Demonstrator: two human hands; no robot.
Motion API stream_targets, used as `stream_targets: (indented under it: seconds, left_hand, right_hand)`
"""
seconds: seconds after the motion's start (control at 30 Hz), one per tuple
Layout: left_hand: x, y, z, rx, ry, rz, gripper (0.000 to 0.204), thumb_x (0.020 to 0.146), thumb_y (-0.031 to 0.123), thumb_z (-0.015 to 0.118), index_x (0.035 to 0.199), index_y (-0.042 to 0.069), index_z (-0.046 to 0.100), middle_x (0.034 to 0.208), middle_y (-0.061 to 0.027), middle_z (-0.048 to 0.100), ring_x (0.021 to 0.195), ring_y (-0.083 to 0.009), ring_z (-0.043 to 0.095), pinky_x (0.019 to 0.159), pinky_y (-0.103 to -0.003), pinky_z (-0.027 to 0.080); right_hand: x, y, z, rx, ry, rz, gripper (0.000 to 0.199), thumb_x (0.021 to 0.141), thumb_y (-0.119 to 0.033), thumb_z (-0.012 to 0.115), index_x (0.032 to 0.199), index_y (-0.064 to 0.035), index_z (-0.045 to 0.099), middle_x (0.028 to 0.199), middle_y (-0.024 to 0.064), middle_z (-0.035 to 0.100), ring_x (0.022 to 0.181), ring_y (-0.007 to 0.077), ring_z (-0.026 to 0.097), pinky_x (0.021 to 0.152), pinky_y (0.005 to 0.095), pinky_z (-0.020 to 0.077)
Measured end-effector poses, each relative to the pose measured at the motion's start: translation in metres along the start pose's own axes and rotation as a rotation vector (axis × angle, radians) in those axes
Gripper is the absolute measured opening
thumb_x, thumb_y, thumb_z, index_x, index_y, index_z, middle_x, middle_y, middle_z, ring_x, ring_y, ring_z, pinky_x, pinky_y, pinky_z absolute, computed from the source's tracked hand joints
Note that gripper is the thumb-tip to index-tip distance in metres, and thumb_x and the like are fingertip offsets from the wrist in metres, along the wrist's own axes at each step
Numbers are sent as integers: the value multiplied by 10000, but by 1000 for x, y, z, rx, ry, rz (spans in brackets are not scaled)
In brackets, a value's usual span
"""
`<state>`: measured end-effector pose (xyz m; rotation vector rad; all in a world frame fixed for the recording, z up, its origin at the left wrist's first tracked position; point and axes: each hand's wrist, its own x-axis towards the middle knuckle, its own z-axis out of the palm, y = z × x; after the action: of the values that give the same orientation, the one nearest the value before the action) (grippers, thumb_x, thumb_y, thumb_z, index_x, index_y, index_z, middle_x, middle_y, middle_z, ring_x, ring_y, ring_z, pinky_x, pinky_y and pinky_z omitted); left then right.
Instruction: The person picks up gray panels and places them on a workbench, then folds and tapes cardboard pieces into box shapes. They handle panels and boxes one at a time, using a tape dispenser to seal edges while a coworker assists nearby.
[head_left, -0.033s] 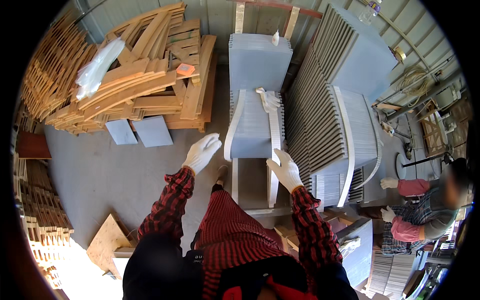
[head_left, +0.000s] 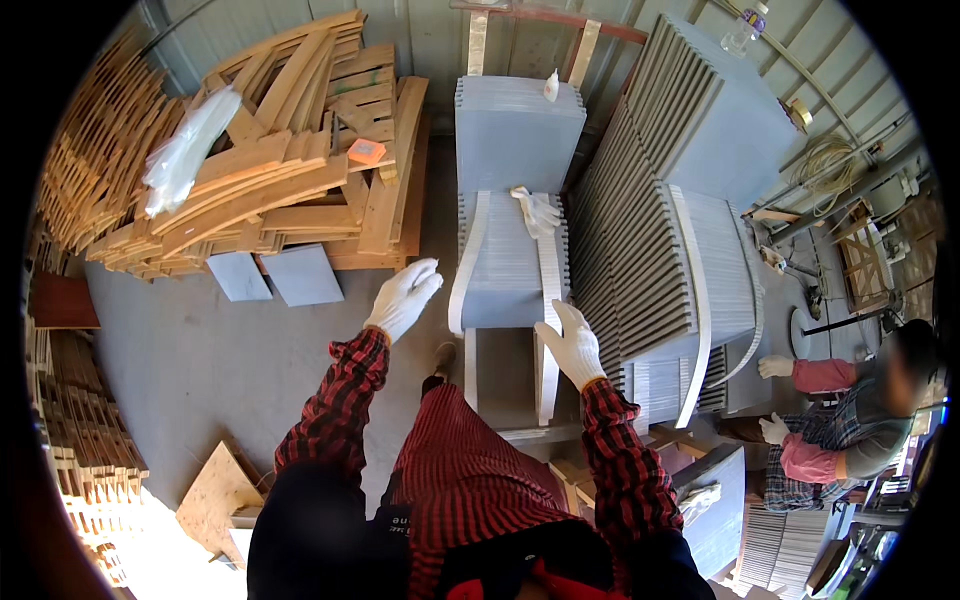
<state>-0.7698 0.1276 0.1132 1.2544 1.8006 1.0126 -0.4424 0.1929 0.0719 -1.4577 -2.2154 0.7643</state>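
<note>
My left hand (head_left: 405, 298), in a white knit glove, hangs open with fingers stretched and nothing held. It is left of a stack of grey slabs (head_left: 505, 300). My right hand (head_left: 570, 345), gloved alike, is open with thumb and fingers apart, beside the stack's front right corner; whether it touches cannot be made out. White ribbed strips (head_left: 550, 265) run over the lower front slabs and down past their edge. On these slabs lies a loose pair of white gloves (head_left: 536, 211). Farther back, a higher block of slabs (head_left: 520, 135) carries a small white bottle (head_left: 551, 86).
A larger stack of grey slabs (head_left: 640, 200) stands close on the right. Wooden pallets (head_left: 300, 190) are piled at the far left, with two grey panels (head_left: 303, 275) leaning there. A co-worker (head_left: 850, 420) in gloves is at the right, near another slab (head_left: 715, 510).
The stacks and pallets sit slightly lower in the picture, as the view has tilted a little. Both my hands keep nearly the same pose, open.
</note>
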Motion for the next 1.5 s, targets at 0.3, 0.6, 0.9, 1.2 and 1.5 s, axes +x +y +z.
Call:
stream_targets:
  seconds: [0.3, 0.6, 0.9, 1.2, 1.5]
  left_hand:
    - [352, 64, -29, 622, 73, 567, 446, 969, 364, 614, 1324, 97, 580, 1421, -159, 537, 1235, -357, 553, 1033, -465, 438]
    - [498, 72, 18, 1070, -41, 577, 568, 1050, 489, 369, 1516, 169, 420, 1630, -70, 321, 1475, -286, 292, 1197, -559, 195]
    - [501, 66, 17, 998, 19, 655, 541, 1015, 453, 456, 1450, 133, 487, 1550, -125, 407, 1414, -334, 353, 1130, -597, 256]
    - [497, 70, 20, 1060, 10, 648, 556, 1035, 469, 422, 1487, 148, 463, 1573, -125, 397, 1423, -352, 361, 1118, -605, 247]
    - [512, 55, 26, 1022, 98, 779, 524, 1010, 489, 442, 1422, 169, 491, 1486, -74, 438, 1360, -286, 385, 1093, -583, 276]
  right_hand:
    - [243, -87, 8, -109, 48, 108, 737, 842, -363, 713, 1440, -32, 437, 1409, 228, 485, 1318, 421, 450, 1075, 482, 413]
    - [437, -93, 8, -430, 195, -4, 902, 797, -316, 774, 1501, 20, 323, 1522, 229, 369, 1447, 412, 313, 1193, 498, 284]
    - [429, -60, 20, -539, 175, -86, 802, 829, -205, 732, 1502, -7, 342, 1515, 196, 392, 1448, 397, 324, 1188, 526, 287]
    - [366, -20, 13, -814, -337, -129, 145, 883, -183, 633, 1006, -107, 641, 964, 69, 647, 916, 252, 651, 740, 407, 547]
    - [367, -29, 11, -874, -356, -205, 127, 828, -190, 682, 874, -84, 734, 803, 69, 725, 749, 253, 727, 556, 407, 556]
